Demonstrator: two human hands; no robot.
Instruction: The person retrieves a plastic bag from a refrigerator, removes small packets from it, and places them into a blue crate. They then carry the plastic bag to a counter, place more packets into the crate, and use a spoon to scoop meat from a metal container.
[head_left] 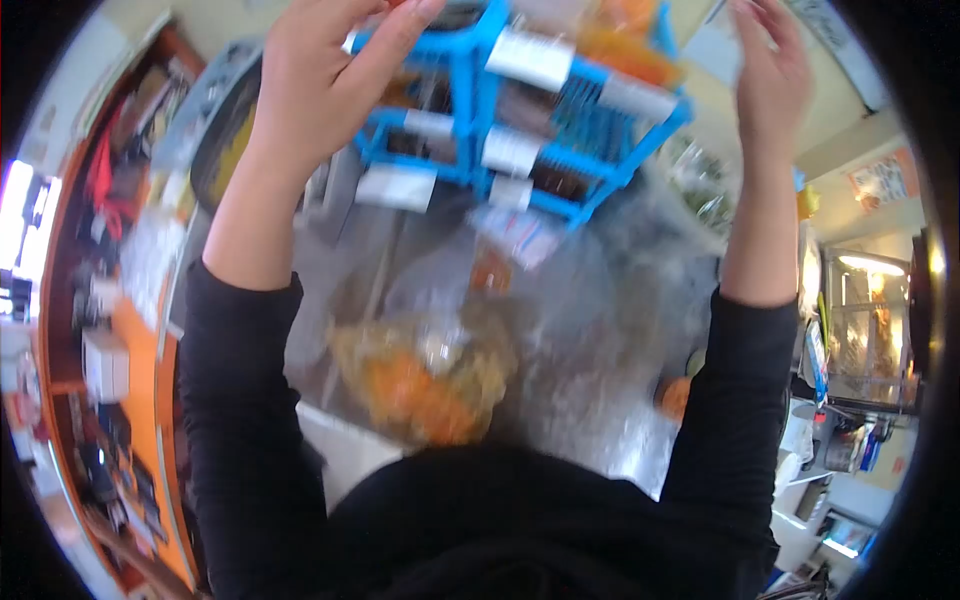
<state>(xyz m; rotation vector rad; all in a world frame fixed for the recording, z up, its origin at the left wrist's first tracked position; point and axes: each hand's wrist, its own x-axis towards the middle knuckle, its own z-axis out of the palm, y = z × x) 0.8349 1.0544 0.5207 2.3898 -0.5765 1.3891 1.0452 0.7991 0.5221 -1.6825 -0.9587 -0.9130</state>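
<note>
Blue plastic baskets (475, 100) with white labels stand at the top centre, holding packets. Over the left basket is my left hand (335, 75), thumb stretched out; a bit of something red shows at its fingertips, cut by the frame edge. To the right of the baskets my right hand (775, 85) is raised, fingers bent and apart, with nothing visible in it. A clear bag of orange food (425, 385) lies on the metal counter (580, 370) near my body. Between bag and baskets lie a small orange packet (490, 268) and a printed plastic packet (520, 235).
Something round and orange (675, 398) sits by my right forearm. A dark-rimmed tray (225, 150) is beyond my left forearm. Orange-edged shelving (140, 360) with many items runs down the left. Bags with green contents (705, 190) lie right of the baskets.
</note>
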